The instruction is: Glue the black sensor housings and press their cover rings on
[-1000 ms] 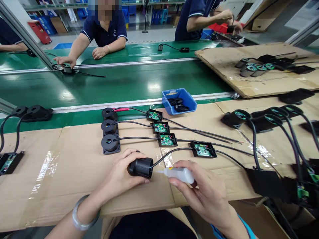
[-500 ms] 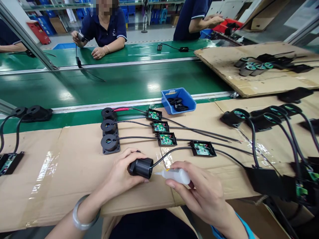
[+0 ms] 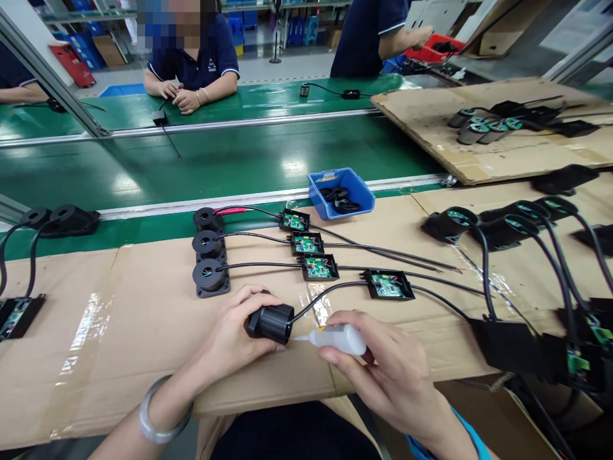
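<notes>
My left hand (image 3: 242, 326) is closed around a black cylindrical housing (image 3: 272, 324), tipped on its side with its open end facing right. A black cable runs from that end to a small open box with a green circuit board (image 3: 389, 285). In my right hand (image 3: 383, 358) is a white squeeze bottle (image 3: 339, 338) with a thin nozzle. The nozzle tip points left, right at the lower rim of the housing; whether it touches cannot be made out. Beyond my left hand, three similar black housings (image 3: 209, 276) stand in a row, each wired to a board box (image 3: 320, 268).
A blue bin (image 3: 341, 195) with black rings stands behind the boxes. More wired housings (image 3: 450, 223) crowd the right side, near a raised cardboard sheet (image 3: 412, 121). Cardboard (image 3: 158, 306) covers the bench. Across the green belt (image 3: 230, 156), a co-worker (image 3: 196, 76) sits with both hands together.
The bottle's nozzle has come slightly closer to the housing's rim. Across the belt, the co-worker has lowered the raised part, and their hands have come together. My left hand stays put.
</notes>
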A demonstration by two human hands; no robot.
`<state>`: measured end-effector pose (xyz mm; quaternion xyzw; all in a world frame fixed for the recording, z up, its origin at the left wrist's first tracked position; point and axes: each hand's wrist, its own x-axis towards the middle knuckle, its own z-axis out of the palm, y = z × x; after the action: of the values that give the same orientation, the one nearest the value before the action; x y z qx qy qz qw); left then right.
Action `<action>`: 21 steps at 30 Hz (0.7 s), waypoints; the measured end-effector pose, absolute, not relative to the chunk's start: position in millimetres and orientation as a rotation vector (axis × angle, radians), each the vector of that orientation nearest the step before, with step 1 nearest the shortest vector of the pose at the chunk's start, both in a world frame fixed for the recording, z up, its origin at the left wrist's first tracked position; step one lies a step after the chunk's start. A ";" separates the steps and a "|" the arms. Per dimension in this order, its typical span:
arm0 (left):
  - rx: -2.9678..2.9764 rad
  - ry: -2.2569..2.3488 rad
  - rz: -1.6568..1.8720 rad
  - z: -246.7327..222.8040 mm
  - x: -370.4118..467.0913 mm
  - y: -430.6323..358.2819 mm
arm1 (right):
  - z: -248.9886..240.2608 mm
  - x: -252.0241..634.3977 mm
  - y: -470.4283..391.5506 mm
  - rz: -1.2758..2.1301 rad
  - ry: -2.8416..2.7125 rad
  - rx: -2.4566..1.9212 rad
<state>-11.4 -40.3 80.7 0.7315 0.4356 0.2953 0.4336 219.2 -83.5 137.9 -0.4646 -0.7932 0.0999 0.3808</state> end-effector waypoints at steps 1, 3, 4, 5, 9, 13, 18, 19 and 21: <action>1.820 1.087 0.735 80.7 -11.5 -40.6 | 137.9 219.3 -83.2 0.257 -2.019 -1.190; 1.815 1.095 0.735 80.9 -11.2 -41.0 | 137.7 219.9 -82.4 0.231 -2.011 -1.199; 1.812 1.099 0.735 81.3 -10.9 -41.2 | 137.7 220.4 -81.9 0.214 -2.006 -1.202; 1.808 1.104 0.735 81.7 -10.4 -41.2 | 137.7 221.0 -81.4 0.200 -2.000 -1.202; 1.755 1.115 0.738 85.1 -6.9 -40.8 | 135.7 224.9 -82.5 0.249 -1.893 -1.227; 1.502 1.009 0.706 88.7 -0.1 -41.2 | 121.7 227.2 -88.1 0.386 -1.559 -1.222; 0.956 0.763 0.660 88.8 10.2 -43.4 | 104.3 226.5 -94.4 0.408 -1.383 -1.185; 0.913 0.744 0.664 88.2 11.7 -43.8 | 104.6 225.9 -94.8 0.364 -1.428 -1.192; 0.847 0.709 0.680 86.4 13.5 -44.7 | 109.3 223.9 -94.0 0.242 -1.539 -1.204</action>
<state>13.5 -44.7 86.4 0.3945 0.3304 0.3166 0.7969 223.9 -94.0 109.3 -0.5093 -0.6511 0.1024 0.5533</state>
